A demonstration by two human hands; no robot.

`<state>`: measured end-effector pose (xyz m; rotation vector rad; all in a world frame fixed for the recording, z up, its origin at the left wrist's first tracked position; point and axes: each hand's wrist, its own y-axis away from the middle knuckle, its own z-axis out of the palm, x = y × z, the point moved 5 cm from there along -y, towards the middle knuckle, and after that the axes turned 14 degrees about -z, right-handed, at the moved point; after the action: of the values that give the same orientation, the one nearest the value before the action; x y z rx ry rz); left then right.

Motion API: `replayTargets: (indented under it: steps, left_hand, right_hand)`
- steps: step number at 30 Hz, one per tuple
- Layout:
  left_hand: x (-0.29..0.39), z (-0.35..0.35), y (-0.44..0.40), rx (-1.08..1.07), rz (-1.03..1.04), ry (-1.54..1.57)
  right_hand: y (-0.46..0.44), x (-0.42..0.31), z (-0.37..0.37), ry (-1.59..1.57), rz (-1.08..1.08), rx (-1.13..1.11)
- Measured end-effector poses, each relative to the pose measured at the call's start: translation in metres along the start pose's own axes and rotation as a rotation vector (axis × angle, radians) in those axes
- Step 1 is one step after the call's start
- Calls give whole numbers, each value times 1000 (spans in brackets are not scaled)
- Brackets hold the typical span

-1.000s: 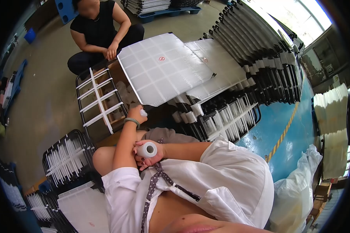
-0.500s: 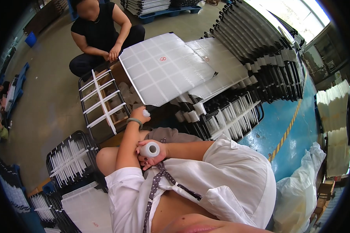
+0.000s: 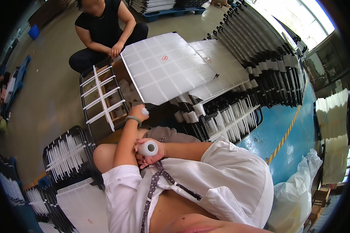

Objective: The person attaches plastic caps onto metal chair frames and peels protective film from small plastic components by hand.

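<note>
My left hand (image 3: 135, 113), with a grey-green bangle at its wrist, is closed around a small whitish translucent piece (image 3: 144, 111); most of it is hidden, so its kind is unclear. It is beside the black frame with white straps (image 3: 104, 98) and below the near corner of a white panel (image 3: 165, 70) with a faint grid and a red mark. Held close to my lap is a white roll with a hollow core (image 3: 143, 148); my right hand (image 3: 154, 156) wraps round it, its open end facing up.
Across from me a person (image 3: 105, 33) in black squats with hands together near the panel's corner. Stacked folded frames (image 3: 256, 50) rise at the right. More strapped frames (image 3: 68, 157) stand at the left. A plastic bag (image 3: 295, 194) lies at the lower right.
The whole view has shifted slightly. Both my hands keep nearly the same pose, and the roll stays in my right hand. The other person's hands remain together.
</note>
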<state>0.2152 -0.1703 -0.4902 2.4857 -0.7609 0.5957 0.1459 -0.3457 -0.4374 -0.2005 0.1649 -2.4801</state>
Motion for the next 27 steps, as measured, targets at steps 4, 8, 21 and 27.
replayTargets:
  steps: [4,8,21,27]
  left_hand:
    - [-4,2,0,46,14,8]
    - [-8,4,-1,24,8,1]
    - [2,-10,2,116,-6,-1]
    - [-2,-5,-3,84,-61,-14]
  right_hand:
    - [0,0,0,-5,-6,6]
    - [-1,-1,-3,13,-8,17]
    - [0,-3,-2,3,-20,15]
    - [1,-5,-7,-24,-23,44]
